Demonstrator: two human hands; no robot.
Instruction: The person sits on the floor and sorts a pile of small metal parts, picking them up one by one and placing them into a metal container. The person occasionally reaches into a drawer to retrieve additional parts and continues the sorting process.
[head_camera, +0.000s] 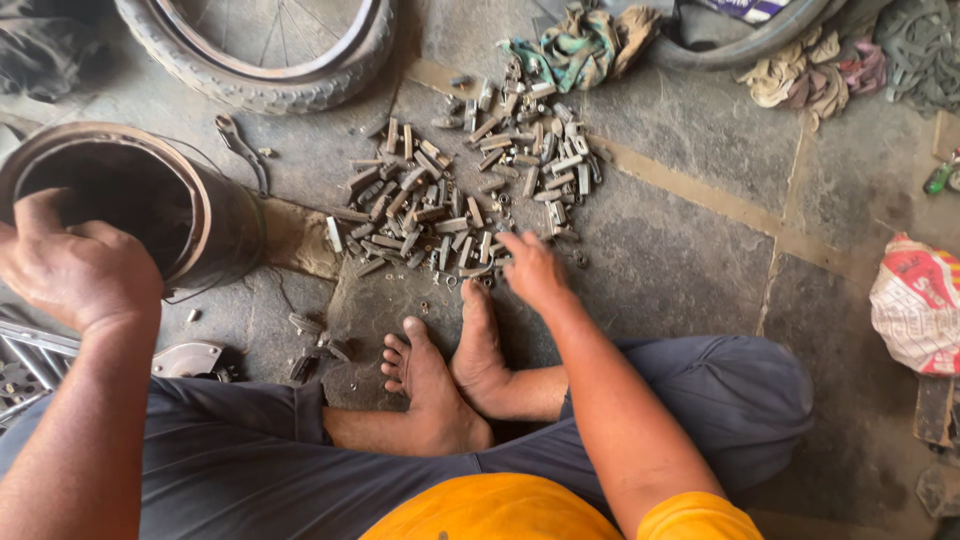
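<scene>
L hand (75, 270) on metal tin (150, 200) rim, R hand (535, 268) touching bolt pile (460, 190)

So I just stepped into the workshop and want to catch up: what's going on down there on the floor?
A person sits barefoot on the stone floor, sorting through a spread of small metal bolts and blocks. The right hand reaches into the near edge of that pile, fingers on the pieces. The left hand rests on the rim of a dark metal can lying tilted beside it. A wrench and a bicycle wheel lie beyond.
</scene>
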